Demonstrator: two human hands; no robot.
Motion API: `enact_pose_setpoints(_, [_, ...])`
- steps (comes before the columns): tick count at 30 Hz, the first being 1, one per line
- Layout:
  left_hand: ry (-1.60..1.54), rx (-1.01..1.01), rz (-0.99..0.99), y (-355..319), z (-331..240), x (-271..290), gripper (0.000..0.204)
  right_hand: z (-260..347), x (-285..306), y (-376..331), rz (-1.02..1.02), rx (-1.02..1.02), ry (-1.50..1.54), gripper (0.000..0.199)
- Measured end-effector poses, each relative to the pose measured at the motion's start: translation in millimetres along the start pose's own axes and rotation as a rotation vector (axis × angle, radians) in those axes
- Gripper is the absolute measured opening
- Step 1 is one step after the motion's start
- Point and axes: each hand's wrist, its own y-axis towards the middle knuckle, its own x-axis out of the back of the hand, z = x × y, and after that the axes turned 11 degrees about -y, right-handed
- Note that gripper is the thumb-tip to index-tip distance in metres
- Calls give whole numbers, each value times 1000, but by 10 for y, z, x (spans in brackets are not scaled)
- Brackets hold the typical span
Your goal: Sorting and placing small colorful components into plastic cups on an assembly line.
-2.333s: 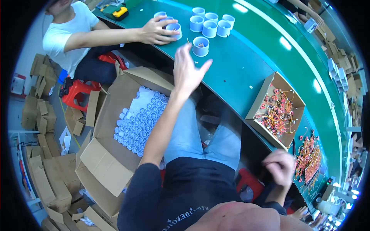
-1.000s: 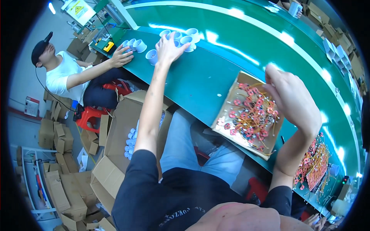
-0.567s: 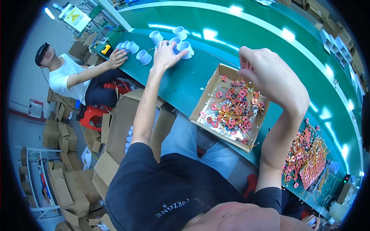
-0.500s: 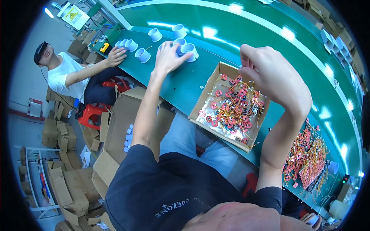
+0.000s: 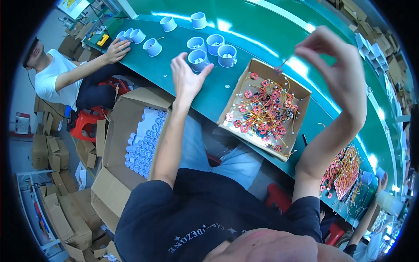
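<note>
My left hand (image 5: pixel 185 81) is round a pale blue plastic cup (image 5: pixel 198 62), its thumb on one side and its fingers on the other. The cup stands upright on the green table, with small parts inside. Three similar cups stand just beyond it, one of them a cup (image 5: pixel 227 56) with whitish parts in it. My right hand (image 5: pixel 329 50) is raised over the far edge of a cardboard tray (image 5: pixel 228 105), pinching a thin wire with a small dark piece (image 5: pixel 278 70) hanging from it. Round red circuit boards (image 5: pixel 266 109) with orange wires lie tangled in the tray.
Farther left on the table stand more cups, one a cup (image 5: pixel 152 47) with a wire sticking out. A person (image 5: pixel 65 76) sits there, one hand by the cups. A carton (image 5: pixel 142 142) of blue cups is at my left. A pile of wired boards (image 5: pixel 342 172) lies right.
My left hand has moved nearer and now holds a cup. My right hand has lifted away from the tray with a wire in its fingers. The view has shifted, showing more of the carton.
</note>
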Motion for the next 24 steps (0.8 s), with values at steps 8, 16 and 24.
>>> enact_pose_setpoints(8, [-564, 274, 203, 147, 75, 25, 60, -37, -20, -74, -430, -140, 271, 16])
enact_pose_setpoints(16, [-1069, -109, 731, 1011, -1006, -865, 62, -246, 124, -141, -324, -350, 3, 15])
enact_pose_setpoints(24, [-1388, 128, 1188, 849, -1082, -1209, 76, -735, -135, -145, -400, -379, 272, 12])
